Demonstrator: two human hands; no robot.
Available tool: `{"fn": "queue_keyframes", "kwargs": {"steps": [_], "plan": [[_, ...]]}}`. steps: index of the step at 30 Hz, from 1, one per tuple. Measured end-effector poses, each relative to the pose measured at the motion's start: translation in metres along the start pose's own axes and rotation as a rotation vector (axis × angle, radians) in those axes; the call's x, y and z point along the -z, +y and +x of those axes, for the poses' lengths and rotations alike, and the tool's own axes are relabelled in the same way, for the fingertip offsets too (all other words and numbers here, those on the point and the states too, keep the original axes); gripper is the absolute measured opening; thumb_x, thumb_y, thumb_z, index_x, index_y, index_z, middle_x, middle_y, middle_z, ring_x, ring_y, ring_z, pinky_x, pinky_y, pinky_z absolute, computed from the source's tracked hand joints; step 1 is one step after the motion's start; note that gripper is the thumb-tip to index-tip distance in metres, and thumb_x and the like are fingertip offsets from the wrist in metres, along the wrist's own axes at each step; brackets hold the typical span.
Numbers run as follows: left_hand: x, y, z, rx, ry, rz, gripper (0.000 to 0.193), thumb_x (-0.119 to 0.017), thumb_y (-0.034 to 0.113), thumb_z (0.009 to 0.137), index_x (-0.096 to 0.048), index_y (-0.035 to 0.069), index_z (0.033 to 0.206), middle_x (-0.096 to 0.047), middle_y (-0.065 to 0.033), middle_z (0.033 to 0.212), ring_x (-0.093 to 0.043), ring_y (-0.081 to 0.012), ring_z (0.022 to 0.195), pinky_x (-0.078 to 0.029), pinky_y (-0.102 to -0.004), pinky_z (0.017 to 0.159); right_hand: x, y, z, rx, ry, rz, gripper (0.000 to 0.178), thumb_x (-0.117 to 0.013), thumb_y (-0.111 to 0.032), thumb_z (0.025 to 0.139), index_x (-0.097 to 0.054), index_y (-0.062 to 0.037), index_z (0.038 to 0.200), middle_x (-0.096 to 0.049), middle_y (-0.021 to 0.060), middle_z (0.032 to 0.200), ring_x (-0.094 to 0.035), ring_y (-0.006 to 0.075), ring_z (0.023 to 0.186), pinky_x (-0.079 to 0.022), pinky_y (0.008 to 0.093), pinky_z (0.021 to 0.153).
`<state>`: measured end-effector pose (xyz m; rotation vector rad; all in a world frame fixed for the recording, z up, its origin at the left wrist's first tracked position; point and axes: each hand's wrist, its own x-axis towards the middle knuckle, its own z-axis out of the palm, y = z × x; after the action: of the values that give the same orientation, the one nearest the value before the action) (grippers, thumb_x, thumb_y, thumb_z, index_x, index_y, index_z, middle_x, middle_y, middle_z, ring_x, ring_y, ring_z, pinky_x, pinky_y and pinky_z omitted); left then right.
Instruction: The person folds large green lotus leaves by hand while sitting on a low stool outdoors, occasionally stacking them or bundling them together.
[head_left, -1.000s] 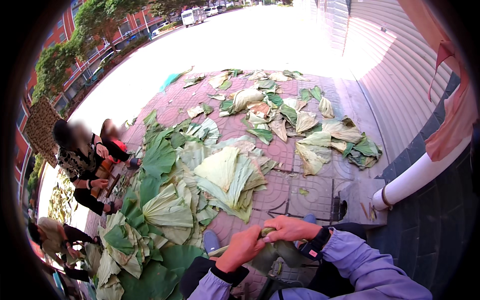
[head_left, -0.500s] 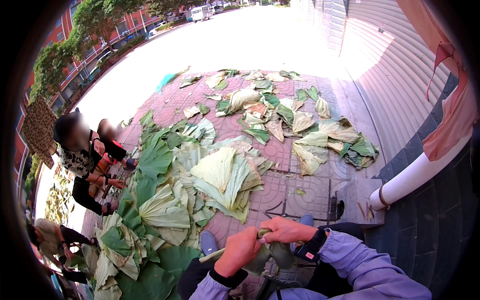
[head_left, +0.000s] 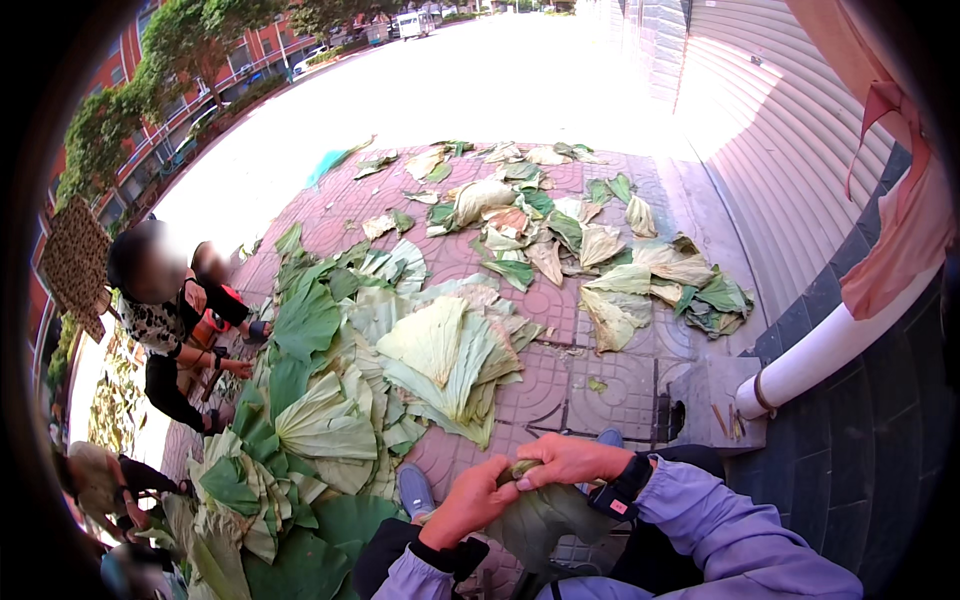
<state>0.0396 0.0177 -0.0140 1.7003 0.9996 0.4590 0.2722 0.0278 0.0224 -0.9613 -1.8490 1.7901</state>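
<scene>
Both my hands grip one large green lotus leaf [head_left: 545,522] at its bunched upper edge. My left hand [head_left: 474,502] is closed on it, thumb up against the fold. My right hand [head_left: 572,461] pinches the same fold close by, the fingertips of the two hands almost touching. Below them the leaf hangs down between my knees, its lower part shaded and partly hidden by my sleeve. Nearest to my left hand lies a stack of pale folded lotus leaves [head_left: 428,345], fanned out on the paving.
Green lotus leaves [head_left: 305,322] pile up on the left, beside two seated people. Loose, drying leaves [head_left: 600,245] lie scattered ahead. On the right are a concrete block [head_left: 705,400], a white pipe [head_left: 830,355] with cloth, and a roller shutter [head_left: 780,130].
The leaf hangs wider and lower beneath my hands. My left hand has turned and drawn a little closer to the right; the stalk-like piece sticking out beside it shows less now.
</scene>
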Motion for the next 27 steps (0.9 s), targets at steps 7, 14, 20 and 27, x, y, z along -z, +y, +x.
{"fn": "queue_keyframes", "kwargs": {"steps": [7,14,20,27], "plan": [[0.011,0.011,0.004,0.046,-0.165,-0.095,0.032,-0.073,0.016,0.097,-0.066,-0.003,0.122,-0.071,-0.0041,0.099,-0.060,-0.0099,0.094,-0.051,-0.0292,0.084,0.002,0.012,-0.003,-0.088,-0.046,0.114,0.029,-0.074,-0.023,0.094,-0.067,0.0017,0.108,-0.066,0.0015,0.088,-0.056,0.0080,0.084,-0.049,0.0293,0.077],[0.010,0.004,0.003,-0.030,-0.155,-0.223,0.029,-0.071,0.019,0.096,-0.065,-0.001,0.116,-0.071,-0.0143,0.097,-0.062,-0.0164,0.089,-0.052,-0.0351,0.081,0.001,0.008,-0.004,-0.110,-0.053,0.219,0.031,-0.073,-0.024,0.095,-0.067,0.0021,0.112,-0.067,0.0017,0.088,-0.059,0.0093,0.082,-0.050,0.0296,0.075],[0.006,0.003,0.006,-0.087,-0.095,0.104,0.031,-0.068,0.029,0.096,-0.064,0.003,0.112,-0.070,-0.0247,0.095,-0.070,-0.0417,0.089,-0.053,-0.0463,0.077,0.000,0.009,-0.001,0.004,-0.029,0.012,0.030,-0.071,-0.027,0.097,-0.065,0.0021,0.103,-0.068,0.0080,0.083,-0.060,0.0140,0.076,-0.049,0.0331,0.071],[0.003,0.004,0.005,-0.081,-0.061,0.298,0.033,-0.065,0.036,0.097,-0.062,0.005,0.108,-0.069,-0.0264,0.093,-0.067,-0.0480,0.090,-0.052,-0.0533,0.074,-0.001,0.012,0.001,0.016,-0.018,-0.132,0.032,-0.069,-0.021,0.094,-0.065,0.0016,0.117,-0.068,0.0127,0.085,-0.061,0.0188,0.077,-0.050,0.0385,0.073]]}}
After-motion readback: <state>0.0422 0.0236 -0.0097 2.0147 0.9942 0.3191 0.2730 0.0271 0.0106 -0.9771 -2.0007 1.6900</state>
